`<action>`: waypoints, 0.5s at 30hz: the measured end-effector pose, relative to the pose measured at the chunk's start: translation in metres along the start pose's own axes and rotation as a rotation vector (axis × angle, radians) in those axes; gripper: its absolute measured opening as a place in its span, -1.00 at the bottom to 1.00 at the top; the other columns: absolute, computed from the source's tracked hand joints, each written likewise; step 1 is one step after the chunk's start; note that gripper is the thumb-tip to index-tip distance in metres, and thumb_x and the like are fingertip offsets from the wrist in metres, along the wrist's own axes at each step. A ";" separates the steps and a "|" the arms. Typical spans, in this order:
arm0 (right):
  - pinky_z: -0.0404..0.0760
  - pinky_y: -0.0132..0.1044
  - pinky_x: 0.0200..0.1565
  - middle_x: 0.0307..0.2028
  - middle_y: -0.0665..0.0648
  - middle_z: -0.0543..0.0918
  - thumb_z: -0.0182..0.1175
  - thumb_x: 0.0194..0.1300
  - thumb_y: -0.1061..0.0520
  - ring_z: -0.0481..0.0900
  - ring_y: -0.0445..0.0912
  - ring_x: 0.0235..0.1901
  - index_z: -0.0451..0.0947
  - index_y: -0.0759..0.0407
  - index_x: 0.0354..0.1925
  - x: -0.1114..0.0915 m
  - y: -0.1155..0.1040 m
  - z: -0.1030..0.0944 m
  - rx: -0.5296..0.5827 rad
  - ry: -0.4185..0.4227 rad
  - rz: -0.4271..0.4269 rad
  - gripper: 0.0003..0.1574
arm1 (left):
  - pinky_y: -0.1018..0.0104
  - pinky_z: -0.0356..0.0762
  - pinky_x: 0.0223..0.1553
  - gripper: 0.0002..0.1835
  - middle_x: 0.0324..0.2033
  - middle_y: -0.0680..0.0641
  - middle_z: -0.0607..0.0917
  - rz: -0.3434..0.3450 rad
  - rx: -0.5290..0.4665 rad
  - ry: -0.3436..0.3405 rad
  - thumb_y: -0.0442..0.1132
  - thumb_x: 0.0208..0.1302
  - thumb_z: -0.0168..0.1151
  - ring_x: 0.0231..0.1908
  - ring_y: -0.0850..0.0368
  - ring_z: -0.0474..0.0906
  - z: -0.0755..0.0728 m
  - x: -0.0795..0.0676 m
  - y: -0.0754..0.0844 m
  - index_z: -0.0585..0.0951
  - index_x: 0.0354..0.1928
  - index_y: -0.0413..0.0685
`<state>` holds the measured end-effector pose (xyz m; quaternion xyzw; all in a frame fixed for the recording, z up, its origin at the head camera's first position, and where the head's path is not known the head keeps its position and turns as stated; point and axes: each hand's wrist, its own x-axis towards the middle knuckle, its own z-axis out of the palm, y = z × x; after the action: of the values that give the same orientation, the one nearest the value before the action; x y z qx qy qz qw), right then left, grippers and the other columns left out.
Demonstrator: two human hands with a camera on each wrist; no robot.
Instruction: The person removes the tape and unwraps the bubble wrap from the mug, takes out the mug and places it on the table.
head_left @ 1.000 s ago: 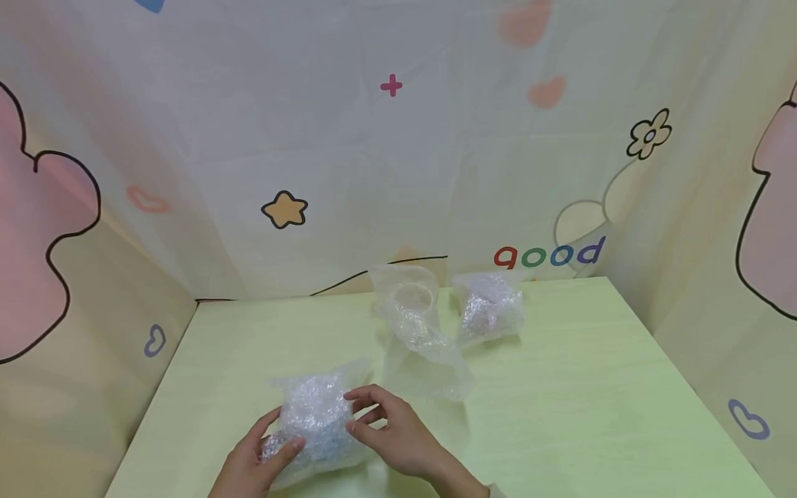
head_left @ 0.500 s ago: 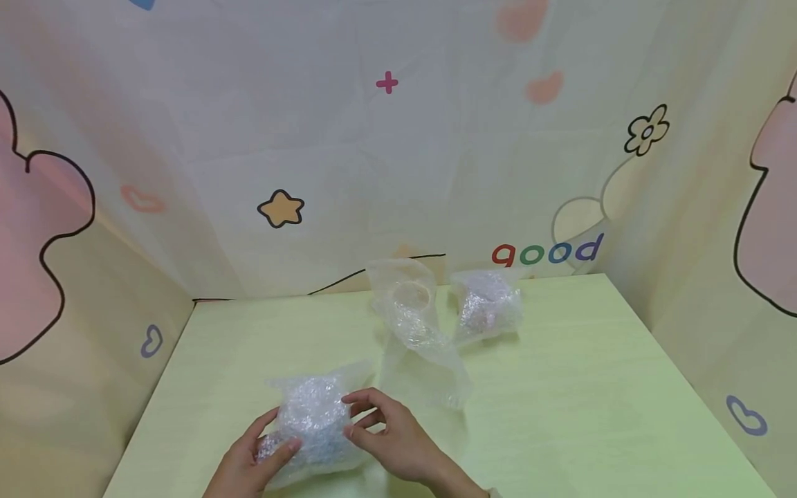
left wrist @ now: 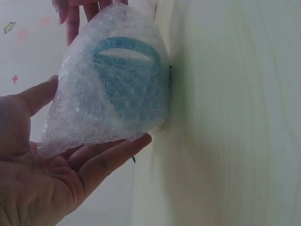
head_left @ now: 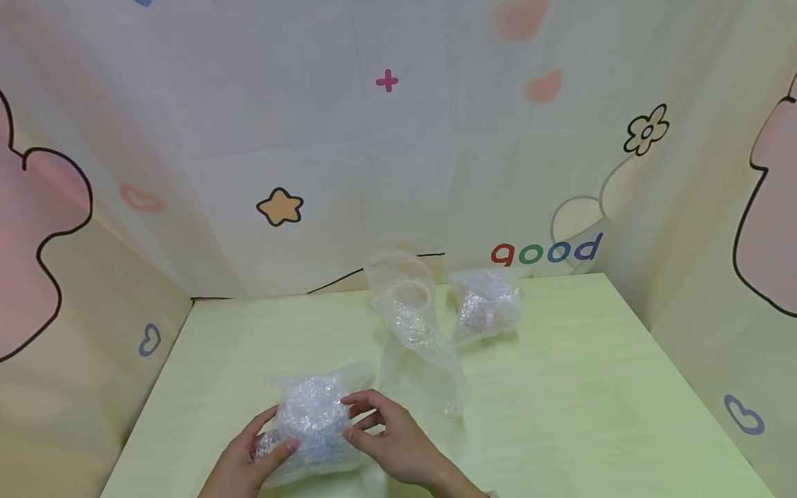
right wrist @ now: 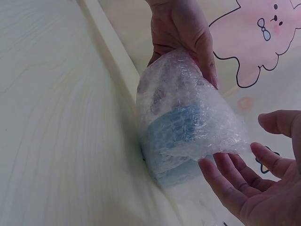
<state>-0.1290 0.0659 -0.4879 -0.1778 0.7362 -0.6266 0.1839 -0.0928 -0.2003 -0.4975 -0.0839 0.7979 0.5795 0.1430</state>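
Wrap edge (head_left: 454, 402) lower — hands (head_left: 239, 456) (head_left: 398, 443), table (head_left: 560, 387), curtain (head_left: 324, 111)

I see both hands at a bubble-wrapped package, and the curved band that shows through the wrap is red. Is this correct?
Not entirely. The curved band is blue, not red, as the left wrist view shows. The left hand and right hand are indeed at the bubble-wrapped package.

The place is small and booth-like: pale cloth hangings (head_left: 398, 159) printed with pastel cartoon shapes (head_left: 280, 207) close in the back and both sides of a light yellow-green, wood-grained table (head_left: 591, 394). Whether it stands in a home, an office or a studio cannot be told.
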 end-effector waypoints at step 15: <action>0.67 -0.37 -0.06 0.10 0.01 0.62 0.31 0.44 0.00 0.68 -0.16 -0.02 0.54 -0.20 0.23 -0.006 -0.003 0.001 -0.002 0.002 0.014 -0.57 | 0.21 0.77 -0.11 -0.17 0.13 -0.34 0.71 -0.018 0.028 0.001 -0.01 0.41 0.34 -0.04 -0.02 0.77 0.000 0.000 0.000 0.20 0.56 -0.14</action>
<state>-0.1231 0.0680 -0.4848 -0.1721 0.7384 -0.6245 0.1875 -0.0929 -0.2000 -0.4975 -0.0894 0.8053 0.5669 0.1488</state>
